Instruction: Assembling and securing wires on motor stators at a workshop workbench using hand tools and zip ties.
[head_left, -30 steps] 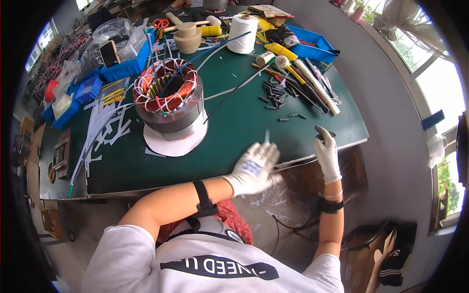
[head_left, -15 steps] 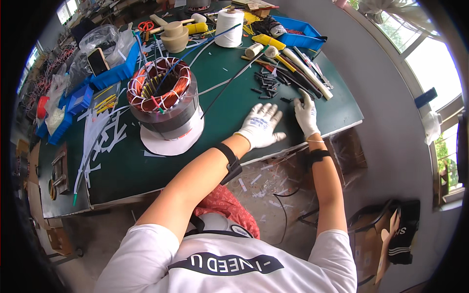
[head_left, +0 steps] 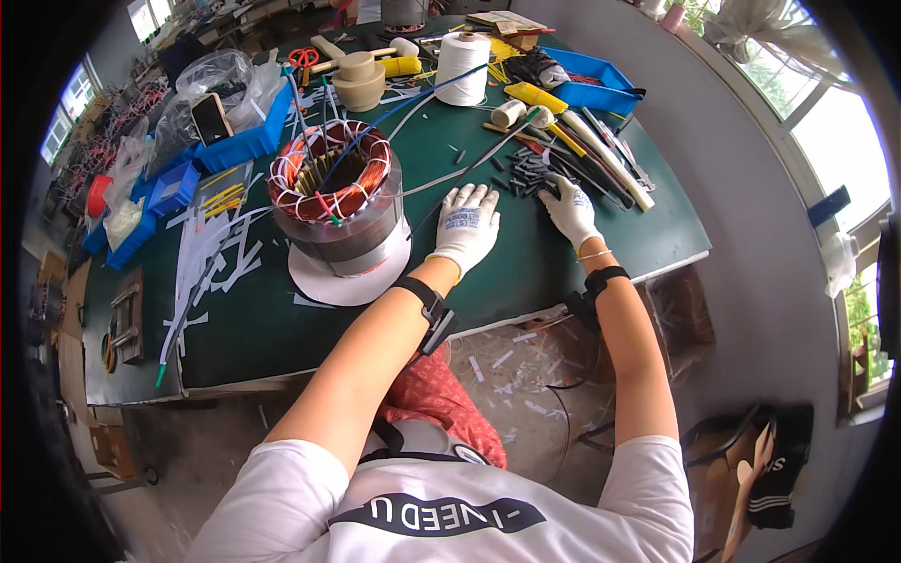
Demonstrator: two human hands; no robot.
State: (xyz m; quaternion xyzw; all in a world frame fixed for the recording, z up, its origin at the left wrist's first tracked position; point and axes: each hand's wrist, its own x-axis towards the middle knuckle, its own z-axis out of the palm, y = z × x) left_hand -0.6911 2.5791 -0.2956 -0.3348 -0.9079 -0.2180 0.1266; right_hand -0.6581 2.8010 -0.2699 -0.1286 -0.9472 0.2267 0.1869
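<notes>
My left hand (head_left: 467,225), in a white glove, lies flat on the green tabletop with its fingers stretched and holds nothing. A loose heap of short black tube pieces (head_left: 527,171) is spread beyond and between my hands. My right hand (head_left: 571,210), gloved too, is at the heap's right edge. Its thumb and fingers are bent together around a short black piece there, partly hidden by the glove. Left of my left hand stands a motor stator (head_left: 338,230) with copper windings laced in white, on a round white sheet (head_left: 399,258).
Behind the heap lie rods and tubes (head_left: 610,159), a white thread spool (head_left: 463,70) and a blue tray (head_left: 596,80). Paper strips (head_left: 192,272) and blue bins (head_left: 174,188) sit at the left. The table's front edge (head_left: 526,314) runs close below my forearms.
My left hand has shifted left and turned its fingers forward. My right hand has moved left onto the edge of the black pieces and its fingers have bent. The view has shifted slightly.
</notes>
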